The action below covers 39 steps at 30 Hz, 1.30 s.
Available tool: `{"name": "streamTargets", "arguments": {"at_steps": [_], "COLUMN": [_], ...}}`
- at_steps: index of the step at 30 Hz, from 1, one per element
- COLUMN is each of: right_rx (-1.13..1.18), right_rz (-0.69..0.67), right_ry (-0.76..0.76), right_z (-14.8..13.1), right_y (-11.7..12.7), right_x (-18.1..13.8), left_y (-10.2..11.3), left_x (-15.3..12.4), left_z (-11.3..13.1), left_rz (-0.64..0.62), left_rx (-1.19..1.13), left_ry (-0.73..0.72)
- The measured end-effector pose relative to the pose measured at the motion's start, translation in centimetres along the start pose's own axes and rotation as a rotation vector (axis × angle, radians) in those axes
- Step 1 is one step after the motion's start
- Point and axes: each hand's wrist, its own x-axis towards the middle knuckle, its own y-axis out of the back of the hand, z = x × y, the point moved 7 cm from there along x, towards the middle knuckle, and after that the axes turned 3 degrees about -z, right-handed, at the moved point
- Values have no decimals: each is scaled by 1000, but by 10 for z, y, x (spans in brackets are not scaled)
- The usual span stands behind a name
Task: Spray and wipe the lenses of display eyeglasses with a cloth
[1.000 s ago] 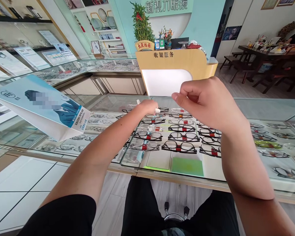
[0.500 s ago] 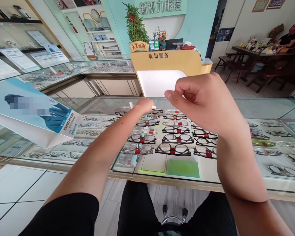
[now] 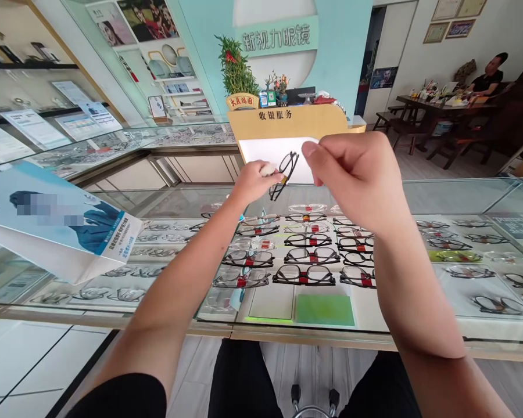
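My left hand (image 3: 253, 181) is raised above the glass counter (image 3: 453, 194) with its fingers closed on a small white object and on a pair of black-framed glasses (image 3: 284, 172). The glasses hang tilted in the air between both hands. My right hand (image 3: 358, 181) is held up just right of them, fingers curled in a pinch near the frame; whether it touches the frame is unclear. Below the glass lie rows of black glasses with red tags (image 3: 304, 273).
A blue and white paper bag (image 3: 56, 226) lies on the counter at the left. A green cloth (image 3: 325, 309) sits inside the case near me. A wooden cashier desk (image 3: 287, 125) stands behind. A person sits at a dark table (image 3: 444, 104) at the far right.
My left hand lifted from the counter top, bringing up a pair of black glasses between my hands. The view tilted upward a little. My right hand stayed raised.
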Motion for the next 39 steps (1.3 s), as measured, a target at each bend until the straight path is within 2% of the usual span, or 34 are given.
{"name": "streamTargets", "arguments": {"at_steps": [1,3,6,9,12,16,23,26,34,39], "right_rx": [36,98,185,271,345,382,435,473,691,721], "right_rz": [40,110,112,32,-17,-61,-45,-78,-123,-188], "right_ry": [6,5,-46,-91,-104,-134,-115,-96,-145,-156], "right_z": [1,5,14,21,21,24,35,35,46,50], "right_y": [2,5,4,-1,-5,-13,-19,-21,-27,-28], "right_x": [0,-1,-1,-1,-2,-3,2,3,7,9], "left_y": [13,31,50,59,60,57,58,59,61,58], "left_x": [-8,-27,-58,-81,-89,-85,-80,-79,-83,-81], "left_z": [15,50,98,120,120,112,108,108,111,110], "left_rz": [111,239,309,336,317,266,211,183,203,184], "left_rx": [-156,-417,-696,-855,-924,-936,-925,-932,-920,-906], "left_ry": [7,-39,-146,-187,-200,-220,-226,-238,-243,-259]}}
